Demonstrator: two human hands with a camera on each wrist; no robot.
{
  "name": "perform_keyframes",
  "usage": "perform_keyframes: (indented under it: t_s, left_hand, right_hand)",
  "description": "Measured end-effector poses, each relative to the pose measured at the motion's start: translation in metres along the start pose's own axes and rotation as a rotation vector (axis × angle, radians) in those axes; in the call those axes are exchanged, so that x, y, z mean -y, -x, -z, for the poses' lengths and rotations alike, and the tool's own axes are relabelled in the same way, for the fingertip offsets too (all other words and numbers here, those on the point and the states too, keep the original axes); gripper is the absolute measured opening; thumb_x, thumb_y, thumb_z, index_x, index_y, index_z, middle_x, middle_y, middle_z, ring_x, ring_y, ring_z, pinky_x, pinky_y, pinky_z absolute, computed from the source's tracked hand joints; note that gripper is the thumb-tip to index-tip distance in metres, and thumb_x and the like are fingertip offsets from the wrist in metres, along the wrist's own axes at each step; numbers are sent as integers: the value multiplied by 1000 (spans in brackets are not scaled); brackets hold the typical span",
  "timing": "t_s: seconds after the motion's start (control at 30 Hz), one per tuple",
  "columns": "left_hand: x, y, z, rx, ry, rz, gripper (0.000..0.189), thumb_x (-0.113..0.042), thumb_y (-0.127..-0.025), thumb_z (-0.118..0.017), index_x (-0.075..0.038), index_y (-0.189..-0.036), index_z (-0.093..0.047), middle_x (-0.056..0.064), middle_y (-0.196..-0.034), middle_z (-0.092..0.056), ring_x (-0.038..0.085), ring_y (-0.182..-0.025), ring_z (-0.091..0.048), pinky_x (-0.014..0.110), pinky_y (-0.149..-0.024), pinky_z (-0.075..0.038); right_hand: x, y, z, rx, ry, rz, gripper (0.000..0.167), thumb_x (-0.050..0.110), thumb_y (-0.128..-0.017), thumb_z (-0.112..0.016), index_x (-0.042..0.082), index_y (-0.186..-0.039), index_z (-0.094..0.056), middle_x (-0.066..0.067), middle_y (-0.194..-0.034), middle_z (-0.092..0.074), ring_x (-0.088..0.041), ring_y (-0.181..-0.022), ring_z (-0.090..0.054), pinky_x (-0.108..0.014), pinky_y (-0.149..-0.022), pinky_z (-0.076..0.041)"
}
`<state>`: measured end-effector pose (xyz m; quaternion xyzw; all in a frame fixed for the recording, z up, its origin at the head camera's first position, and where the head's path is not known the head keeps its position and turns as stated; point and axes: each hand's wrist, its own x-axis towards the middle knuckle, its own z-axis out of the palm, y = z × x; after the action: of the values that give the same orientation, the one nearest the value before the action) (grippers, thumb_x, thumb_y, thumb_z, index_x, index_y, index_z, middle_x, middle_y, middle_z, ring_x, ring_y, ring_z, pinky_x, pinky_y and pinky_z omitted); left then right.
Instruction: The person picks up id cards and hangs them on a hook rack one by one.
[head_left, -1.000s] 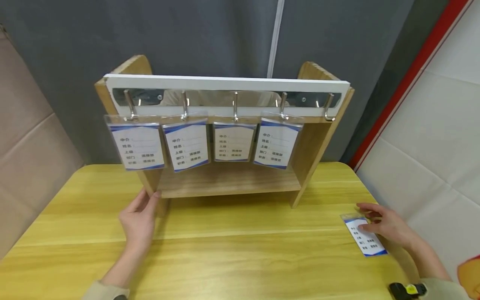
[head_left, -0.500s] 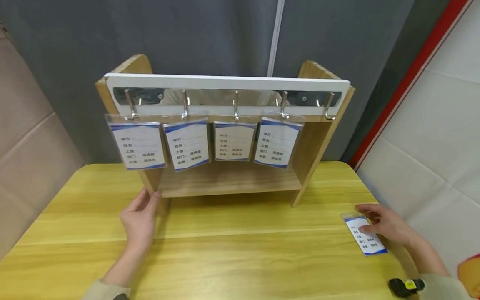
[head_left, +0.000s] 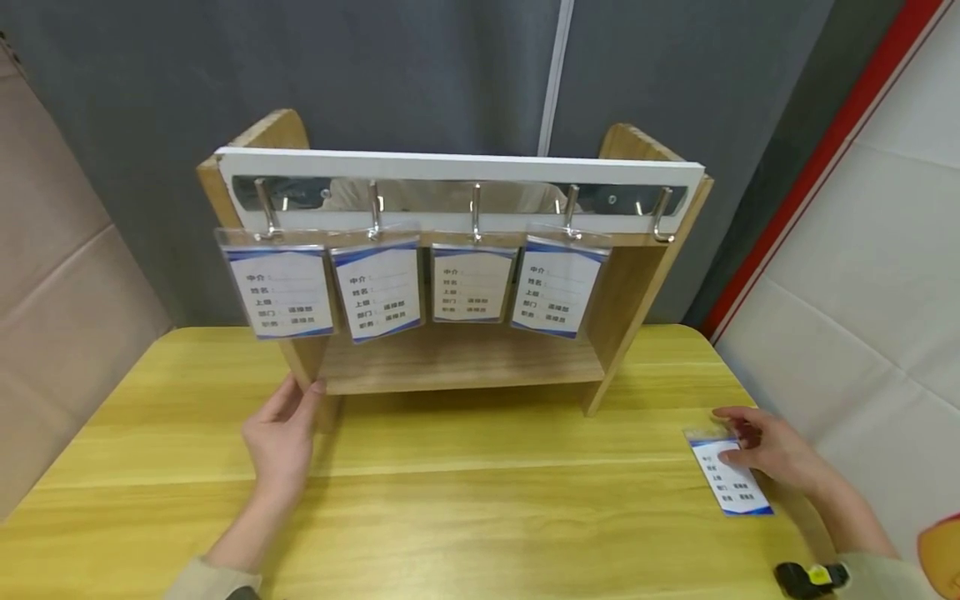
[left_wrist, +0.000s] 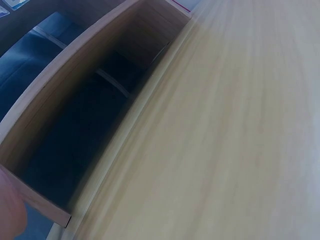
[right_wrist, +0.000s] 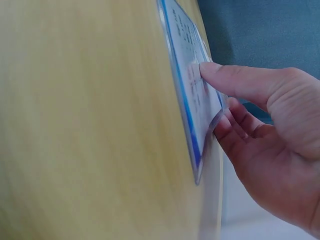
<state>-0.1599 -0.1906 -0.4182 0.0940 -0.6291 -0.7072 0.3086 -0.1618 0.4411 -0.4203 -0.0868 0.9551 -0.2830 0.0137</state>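
Observation:
My left hand (head_left: 281, 442) grips the lower left side panel of a small wooden shelf (head_left: 461, 371), thumb at the front edge. In the left wrist view only a fingertip (left_wrist: 10, 210) shows beside that panel. Off to the right of the shelf, a clear-sleeved name badge (head_left: 731, 483) lies on the table. My right hand (head_left: 780, 454) pinches this badge by its right edge. In the right wrist view the thumb (right_wrist: 220, 75) presses the badge's face while fingers curl under its edge, which bends up slightly. Some of those fingers are hidden.
A white hook rail (head_left: 457, 167) spans the shelf's top front. Several name badges, such as the leftmost badge (head_left: 281, 292), hang from its hooks; the rightmost hook (head_left: 662, 215) bears none. A dark grey curtain (head_left: 420, 75) stands behind the yellow wooden table (head_left: 465, 517).
The badge under my right hand has turned slightly, its near end shifting a little leftward. My left hand keeps its grip on the shelf. The whole view has drifted slightly.

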Motion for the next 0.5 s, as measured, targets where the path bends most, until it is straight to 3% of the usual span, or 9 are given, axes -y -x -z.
perform_keyframes:
  t_s: [0.33,0.5]
  left_hand:
    - [-2,1,0,-1,-12,21,40,-3,-92,-77,0,-130,-65,18,-126,-64,-3,-97,-70,18,-87,-58]
    - [0,1,0,1,-32,12,40,-4,-92,-76,0,-131,-65,22,-128,-62,-4,-97,-70,18,-88,-58]
  right_hand:
    - [4,2,1,-18,41,-42,57,15,-84,-87,-8,-131,-63,-18,-117,-66,-9,-86,-51,-16,-68,-47]
    - [8,2,2,-15,52,-82,51,17,-85,-86,-6,-126,-67,-15,-112,-66,-13,-84,-50,-18,-65,-46]
